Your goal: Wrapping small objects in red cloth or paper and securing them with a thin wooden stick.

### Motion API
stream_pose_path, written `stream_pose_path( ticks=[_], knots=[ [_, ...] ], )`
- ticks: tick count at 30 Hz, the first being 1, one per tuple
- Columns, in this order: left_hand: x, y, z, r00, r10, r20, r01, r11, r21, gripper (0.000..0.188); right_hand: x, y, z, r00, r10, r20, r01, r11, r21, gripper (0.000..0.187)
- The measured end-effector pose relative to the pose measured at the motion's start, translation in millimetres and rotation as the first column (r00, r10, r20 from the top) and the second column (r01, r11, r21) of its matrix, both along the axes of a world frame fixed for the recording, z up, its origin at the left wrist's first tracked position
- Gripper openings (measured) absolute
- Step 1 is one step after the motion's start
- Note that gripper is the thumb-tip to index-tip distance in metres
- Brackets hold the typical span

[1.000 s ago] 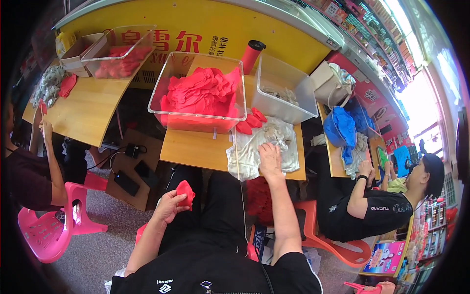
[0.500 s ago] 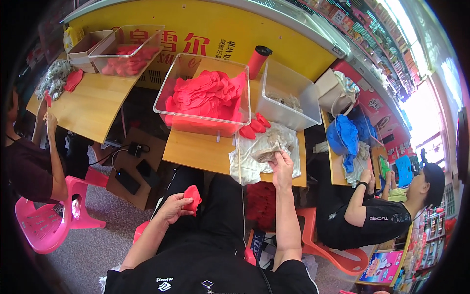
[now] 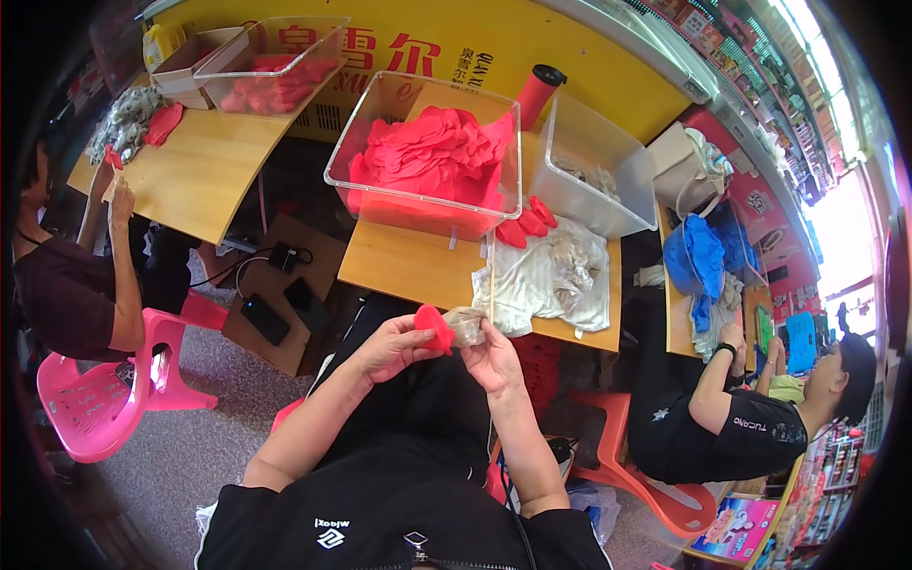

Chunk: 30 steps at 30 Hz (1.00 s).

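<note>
Left hand (image 3: 399,350): fingers pinch red piece (image 3: 434,330). Right hand (image 3: 495,361), at its 3 o'clock: fingers grip beige piece (image 3: 466,327). Clear bin (image 3: 418,201): 12 o'clock, on table (image 3: 389,258).

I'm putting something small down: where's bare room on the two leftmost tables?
The near wooden table is bare front-left, between the clear plastic bin of red pieces and the table's front edge, left of the rumpled white cloth. That cloth and the frosted plastic bin crowd the right. The left wooden table is bare right of the flat red piece.
</note>
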<state>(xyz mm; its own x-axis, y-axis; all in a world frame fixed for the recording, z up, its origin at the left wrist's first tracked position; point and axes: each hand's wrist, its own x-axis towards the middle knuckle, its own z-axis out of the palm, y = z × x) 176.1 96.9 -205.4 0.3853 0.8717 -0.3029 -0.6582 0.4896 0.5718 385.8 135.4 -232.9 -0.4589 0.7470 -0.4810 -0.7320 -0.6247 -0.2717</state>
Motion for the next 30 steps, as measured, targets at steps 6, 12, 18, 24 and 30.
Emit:
stream_pose_path(
  ticks=[6,12,18,24,30],
  knots=[
    [-3.0,-0.9,15.2,0.993,0.019,-0.114,-0.015,0.999,0.031,0.023,-2.6,-13.0,13.8,0.999,-0.033,0.002,0.032,0.987,0.16,0.037],
    [1.3,-6.3,15.5,0.896,-0.004,-0.444,0.046,0.996,0.082,0.019,-26.0,-25.7,7.8,0.995,0.085,-0.058,-0.074,0.983,0.166,0.053],
    [-5.1,-22.9,14.5,0.811,0.037,-0.584,0.023,0.995,0.095,0.019,-37.0,-26.0,7.5,0.985,0.075,0.152,-0.1,0.982,0.16,0.048],
    [-13.6,-35.4,11.5,0.937,0.007,-0.349,-0.038,0.996,-0.083,0.02,-35.1,-25.4,5.3,0.979,0.033,0.202,-0.069,0.983,0.171,0.041],
    [-31.9,-30.1,7.2,0.975,0.145,-0.165,-0.183,0.953,-0.243,0.022,-24.2,-24.9,1.7,0.944,0.028,0.328,-0.065,0.993,0.102,0.023]
  ],
)
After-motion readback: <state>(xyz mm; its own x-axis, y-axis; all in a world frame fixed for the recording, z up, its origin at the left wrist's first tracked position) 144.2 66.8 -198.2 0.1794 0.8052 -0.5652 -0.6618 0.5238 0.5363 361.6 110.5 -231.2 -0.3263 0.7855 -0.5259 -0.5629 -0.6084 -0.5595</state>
